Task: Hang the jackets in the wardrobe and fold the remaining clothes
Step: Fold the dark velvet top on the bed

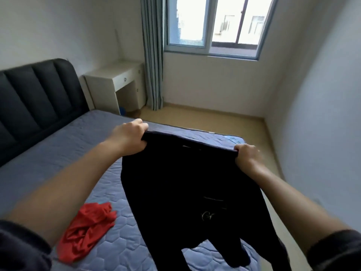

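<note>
A pair of black trousers (187,192) hangs in the air above the bed, held up by the waistband. My left hand (129,135) is shut on the waistband's left end and my right hand (247,155) on its right end. The two legs dangle down toward me over the blue-grey quilted mattress (58,157). A small pale emblem shows on the fabric below a pocket slit. A crumpled red garment (88,229) lies on the mattress at the lower left, under my left forearm. No wardrobe or jacket shows in the head view.
A black padded headboard (37,100) stands at the left. A white desk (117,83) fills the far corner beside a grey-blue curtain (153,55) and a window (216,26). Tan floor (214,122) runs between the bed and the white walls at right.
</note>
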